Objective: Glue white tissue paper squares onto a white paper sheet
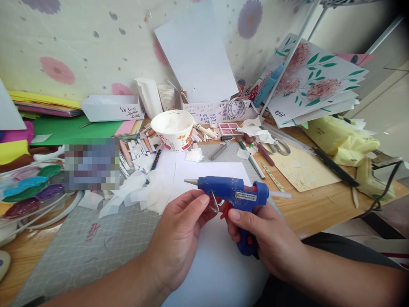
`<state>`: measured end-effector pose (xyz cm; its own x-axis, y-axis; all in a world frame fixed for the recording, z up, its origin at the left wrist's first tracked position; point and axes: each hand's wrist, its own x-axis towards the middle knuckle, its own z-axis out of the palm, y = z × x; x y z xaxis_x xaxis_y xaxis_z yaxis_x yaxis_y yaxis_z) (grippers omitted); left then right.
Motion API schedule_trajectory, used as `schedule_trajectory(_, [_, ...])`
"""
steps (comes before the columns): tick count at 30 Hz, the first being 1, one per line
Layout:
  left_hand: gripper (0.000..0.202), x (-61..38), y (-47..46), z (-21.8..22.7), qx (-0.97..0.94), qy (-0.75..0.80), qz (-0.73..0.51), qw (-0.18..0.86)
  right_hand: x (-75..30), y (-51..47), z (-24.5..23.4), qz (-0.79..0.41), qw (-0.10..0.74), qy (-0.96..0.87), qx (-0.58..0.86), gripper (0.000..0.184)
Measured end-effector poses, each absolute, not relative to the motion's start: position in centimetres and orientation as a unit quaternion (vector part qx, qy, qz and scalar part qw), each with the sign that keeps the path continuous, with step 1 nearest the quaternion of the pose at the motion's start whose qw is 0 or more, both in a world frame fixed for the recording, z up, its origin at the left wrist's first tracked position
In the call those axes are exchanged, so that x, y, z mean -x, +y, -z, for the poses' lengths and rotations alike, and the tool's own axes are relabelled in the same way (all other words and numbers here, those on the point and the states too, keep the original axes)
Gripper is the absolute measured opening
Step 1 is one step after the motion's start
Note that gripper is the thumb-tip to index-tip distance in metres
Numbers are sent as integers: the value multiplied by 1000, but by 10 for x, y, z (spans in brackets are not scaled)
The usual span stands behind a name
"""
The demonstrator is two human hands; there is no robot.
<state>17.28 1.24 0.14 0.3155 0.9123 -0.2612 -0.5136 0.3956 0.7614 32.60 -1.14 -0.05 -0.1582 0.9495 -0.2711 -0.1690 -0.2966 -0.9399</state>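
Note:
A blue hot glue gun [228,189] is held up over white paper, its metal nozzle pointing left and a pale glue stick [280,195] jutting from its back. My right hand [266,232] is closed round its handle, with the thumb near the red trigger [225,210]. Under the front of the barrel hangs a thin wire stand [214,201]. The thumb and fingers of my left hand [183,224] pinch at this wire, just below the nozzle end. Some of the left fingertips are hidden behind the thumb.
A grey cutting mat [86,238] covers the wooden table. Behind the gun stand a paper bowl [175,132], scattered markers, paper scraps and scissors [281,145]. Paint pots [28,187] and cables lie at left. A yellow tissue pack [338,136] is at right, below painted flower sheets.

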Motion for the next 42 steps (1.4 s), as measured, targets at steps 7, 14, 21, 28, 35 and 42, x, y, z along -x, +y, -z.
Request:
schedule_trajectory(7, [12, -172, 13, -2, -299, 311, -458, 777, -325, -10, -9, -650, 444, -383, 485, 38])
schedule_trajectory(14, [15, -171, 11, -2, -370, 249, -389, 806, -326, -11, -6, -656, 446, -377, 478, 35])
schedule_trajectory(21, [8, -172, 12, -6, -383, 245, -384, 804, -330, -11, -7, -663, 447, -389, 458, 39])
schedule_trajectory(28, [23, -169, 11, -1, -345, 348, -383, 783, -333, -6, -7, -605, 449, -397, 524, 40])
schedule_trajectory(35, [29, -170, 13, 1, -350, 402, -401, 745, -342, -8, -7, -541, 451, -437, 560, 40])
schedule_trajectory(42, [7, -160, 6, 4, -577, 461, -477, 477, -344, -9, -10, -490, 435, -464, 596, 42])
